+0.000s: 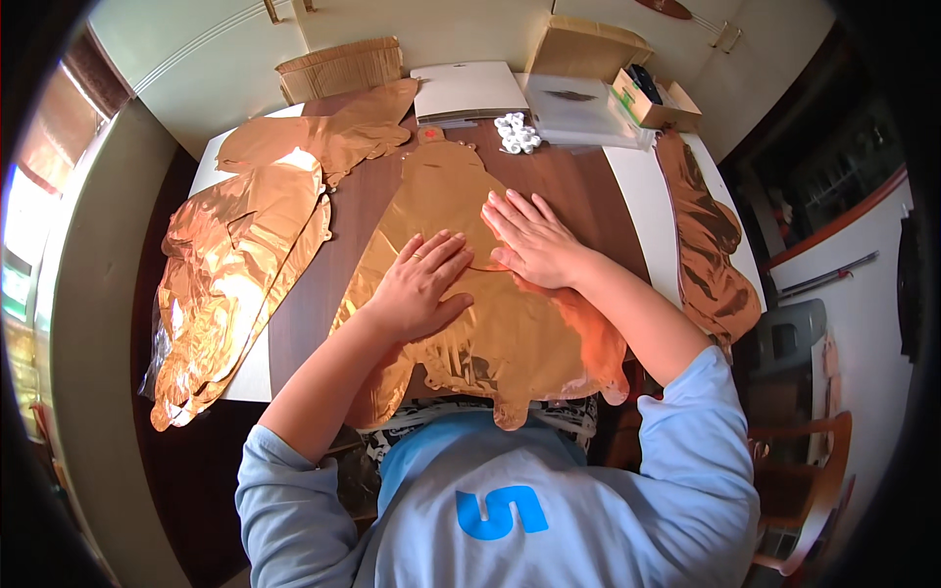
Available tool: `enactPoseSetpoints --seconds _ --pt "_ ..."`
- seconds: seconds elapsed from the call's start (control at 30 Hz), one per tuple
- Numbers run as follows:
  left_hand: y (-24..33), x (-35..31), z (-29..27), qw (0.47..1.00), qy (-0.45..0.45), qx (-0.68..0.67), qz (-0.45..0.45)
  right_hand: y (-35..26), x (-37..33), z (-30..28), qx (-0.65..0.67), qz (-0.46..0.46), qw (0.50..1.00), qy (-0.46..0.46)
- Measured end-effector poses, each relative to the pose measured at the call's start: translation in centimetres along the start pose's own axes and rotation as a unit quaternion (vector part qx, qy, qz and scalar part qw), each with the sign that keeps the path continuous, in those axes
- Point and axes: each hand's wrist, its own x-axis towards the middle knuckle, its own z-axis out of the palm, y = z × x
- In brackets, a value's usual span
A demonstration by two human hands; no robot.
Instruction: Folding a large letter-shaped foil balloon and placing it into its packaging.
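A flat, deflated gold foil balloon (470, 333) lies spread over the middle of the table, its lobed lower end hanging past the near edge. My left hand (423, 286) rests flat on its left side, fingers stretched forward, a ring on one finger. Slightly farther away, my right hand (532, 238) lies palm down over the balloon's right edge with the fingers a little apart. Neither hand grips anything. At the balloon's narrow far end is a small tab (429, 134) with a red mark.
More foil balloons (230, 284) are piled at the left, and a coppery one (698, 245) lies on the right. Along the back are white sheets (469, 93), a white bundle (517, 133), a clear plastic sleeve (578, 110) and a small open box (657, 100). A wooden chair (809, 480) stands right.
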Motion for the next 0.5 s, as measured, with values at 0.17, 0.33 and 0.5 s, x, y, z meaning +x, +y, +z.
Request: enactPoseSetpoints --seconds 0.17,0.33,0.5 --pt "0.23 0.13 -0.01 0.999 -0.026 -0.002 -0.032 0.15 -0.13 -0.09 -0.01 0.0 1.0 0.0" --pt "0.33 0.05 -0.04 0.999 -0.025 0.0 -0.036 0.47 0.08 -0.45 0.084 0.007 0.996 -0.002" --pt "0.14 0.06 -0.07 0.999 -0.027 -0.002 -0.036 0.32 0.05 -0.47 0.079 0.0 0.996 0.032"
